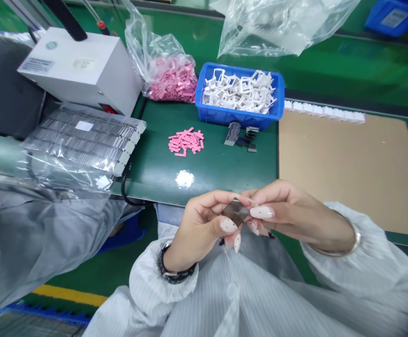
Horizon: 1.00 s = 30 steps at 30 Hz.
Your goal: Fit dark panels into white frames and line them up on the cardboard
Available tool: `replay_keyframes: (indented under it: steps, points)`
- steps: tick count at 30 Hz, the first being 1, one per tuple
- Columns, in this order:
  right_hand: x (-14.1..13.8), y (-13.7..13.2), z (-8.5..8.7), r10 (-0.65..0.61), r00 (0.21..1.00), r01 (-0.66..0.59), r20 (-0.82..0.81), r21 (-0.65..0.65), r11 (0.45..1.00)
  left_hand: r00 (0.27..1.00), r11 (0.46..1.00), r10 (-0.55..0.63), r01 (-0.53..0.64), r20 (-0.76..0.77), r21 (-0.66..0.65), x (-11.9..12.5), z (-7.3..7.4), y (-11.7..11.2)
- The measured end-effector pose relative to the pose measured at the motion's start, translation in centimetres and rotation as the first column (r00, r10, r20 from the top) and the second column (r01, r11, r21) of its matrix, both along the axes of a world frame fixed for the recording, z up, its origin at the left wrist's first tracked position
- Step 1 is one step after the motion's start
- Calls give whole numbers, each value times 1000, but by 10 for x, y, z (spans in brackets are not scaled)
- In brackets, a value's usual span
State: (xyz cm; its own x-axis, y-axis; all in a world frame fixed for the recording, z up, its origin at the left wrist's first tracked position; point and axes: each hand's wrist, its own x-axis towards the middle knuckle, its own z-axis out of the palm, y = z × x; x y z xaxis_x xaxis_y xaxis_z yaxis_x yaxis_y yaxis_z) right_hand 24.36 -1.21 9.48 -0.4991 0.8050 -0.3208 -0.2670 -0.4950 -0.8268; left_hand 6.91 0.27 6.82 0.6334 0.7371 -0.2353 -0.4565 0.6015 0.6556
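My left hand (204, 224) pinches a small, flat, shiny dark square piece (236, 212) between thumb and fingers, held over my lap just off the table's front edge. My right hand (277, 210) is closed at the piece's right corner, its thumb and fingertips pressed there. Whether a second small part sits between the right fingertips is hidden. Beyond the hands, a pile of pink strips (186, 141) and a small heap of shiny white bits (184, 179) lie on the green table (147, 164). Stacked dark and silvery pieces (232, 133) stand near the blue bin.
White plastic frames fill a blue bin (239, 114). Behind are a bag of pink parts (172, 77) and a white box-shaped machine (80, 70). Bagged trays (84, 138) lie left, near another person's sleeve (49, 224). Right, a brown board (351, 168) has white pieces (325, 111) along its far edge.
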Motion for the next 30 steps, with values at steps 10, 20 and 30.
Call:
replay_keyframes:
  steps: [10,20,30]
  points:
    - [4,0,-3,12,1000,-11,-16,50,999,994,995,-62,55,92,82,2,-5,0]
    - [4,3,-2,28,999,-28,-24,2,1000,992,991,-84,74,91,108,2,-6,1]
    - [5,0,-1,22,1000,-22,18,13,1000,991,992,-97,88,94,95,1,-6,2]
